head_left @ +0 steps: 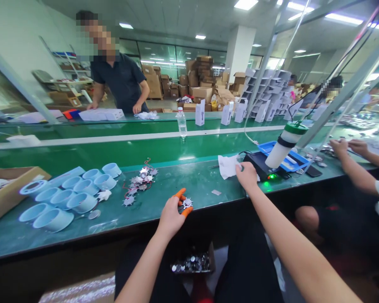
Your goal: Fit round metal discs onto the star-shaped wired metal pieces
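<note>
Green bench [177, 181] | left fingers [180, 194] pinch spiked metal disc [187, 203] | right fingers [240, 168] pressed together by cloth [228, 166]

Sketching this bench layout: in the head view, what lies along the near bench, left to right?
Cardboard box → pale blue plastic rings → spiked metal discs → left hand → white cloth → black unit with green light
</note>
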The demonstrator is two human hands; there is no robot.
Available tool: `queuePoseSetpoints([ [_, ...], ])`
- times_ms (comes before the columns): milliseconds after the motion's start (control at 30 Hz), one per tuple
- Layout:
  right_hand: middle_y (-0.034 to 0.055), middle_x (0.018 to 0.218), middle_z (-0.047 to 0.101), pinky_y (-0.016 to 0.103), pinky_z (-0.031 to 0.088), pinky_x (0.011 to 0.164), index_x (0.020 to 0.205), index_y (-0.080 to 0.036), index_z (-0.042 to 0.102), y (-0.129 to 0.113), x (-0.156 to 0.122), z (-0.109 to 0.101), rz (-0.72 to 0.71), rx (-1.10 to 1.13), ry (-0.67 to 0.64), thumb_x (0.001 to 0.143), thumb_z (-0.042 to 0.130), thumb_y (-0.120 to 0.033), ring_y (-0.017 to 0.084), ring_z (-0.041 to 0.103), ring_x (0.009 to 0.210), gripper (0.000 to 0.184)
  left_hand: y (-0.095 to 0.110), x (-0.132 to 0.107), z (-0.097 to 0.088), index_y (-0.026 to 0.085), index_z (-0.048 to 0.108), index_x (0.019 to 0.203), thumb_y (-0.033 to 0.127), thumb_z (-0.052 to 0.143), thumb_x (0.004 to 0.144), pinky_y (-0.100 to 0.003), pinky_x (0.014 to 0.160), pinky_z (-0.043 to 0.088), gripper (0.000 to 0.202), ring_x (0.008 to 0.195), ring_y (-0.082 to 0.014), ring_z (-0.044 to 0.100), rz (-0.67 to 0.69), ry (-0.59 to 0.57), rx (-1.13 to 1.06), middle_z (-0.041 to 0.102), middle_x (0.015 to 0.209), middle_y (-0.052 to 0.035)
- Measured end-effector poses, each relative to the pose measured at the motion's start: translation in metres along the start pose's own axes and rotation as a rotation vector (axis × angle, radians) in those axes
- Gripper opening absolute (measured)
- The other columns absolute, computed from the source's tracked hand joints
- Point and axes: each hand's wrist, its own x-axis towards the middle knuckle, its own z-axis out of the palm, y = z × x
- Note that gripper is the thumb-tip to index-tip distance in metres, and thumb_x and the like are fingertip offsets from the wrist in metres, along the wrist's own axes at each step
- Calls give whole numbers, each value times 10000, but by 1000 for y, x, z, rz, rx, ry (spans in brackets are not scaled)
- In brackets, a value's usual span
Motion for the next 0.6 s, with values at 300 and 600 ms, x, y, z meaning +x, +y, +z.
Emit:
queuePoseSetpoints([
  [300,107,1229,704,411,475,1050,1074,-226,672,-87,-75,-29,-545,631,-107,982,556,-270,244,634,1180,155,2,0,1,261,440,1489,269,796,752,-374,840,548,818,880,-191,608,-51,18,-60,661,1096,-35],
  [600,100,1249,712,437,495,1032,1159,-215,708,-126,-117,16,-394,720,-843,1005,522,-479,259,660,1139,358,-2,-20,-13,278,314,1562,192,749,794,-425,991,550,887,1121,-244,668,-35,70,-344,580,1323,-121],
])
